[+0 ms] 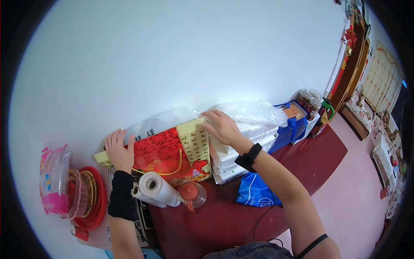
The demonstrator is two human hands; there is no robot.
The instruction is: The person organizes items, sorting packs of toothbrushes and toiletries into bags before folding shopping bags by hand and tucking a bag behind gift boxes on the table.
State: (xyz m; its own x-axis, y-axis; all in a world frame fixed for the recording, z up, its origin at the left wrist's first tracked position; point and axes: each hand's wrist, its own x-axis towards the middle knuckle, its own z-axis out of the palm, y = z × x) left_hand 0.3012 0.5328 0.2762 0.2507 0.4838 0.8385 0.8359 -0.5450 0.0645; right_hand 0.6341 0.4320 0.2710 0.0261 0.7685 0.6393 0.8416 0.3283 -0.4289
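Observation:
A red and cream gift bag [159, 149] with a gold cord handle stands on the table against the wall. My left hand [119, 149] lies over its upper left edge, fingers pointing up and thumb on the near side. At its upper right corner, my right hand [222, 127] is curled over the edge, thumb in front. Both hands grip the bag, though the fingertips behind it are partly hidden. A pale plastic bag [161, 122] with dark characters shows behind the gift bag. In front stand white plastic rolls [157, 190] and a glass jug [194, 195] with a red lid.
Stacked white boxes [230, 162] under clear plastic stand right of the bag, beside a blue bag [282, 136] and lidded jars [308, 103]. A blue packet [255, 190] lies on the dark red table [207, 233]. Red trays [100, 203] and a pink package [54, 181] are at left.

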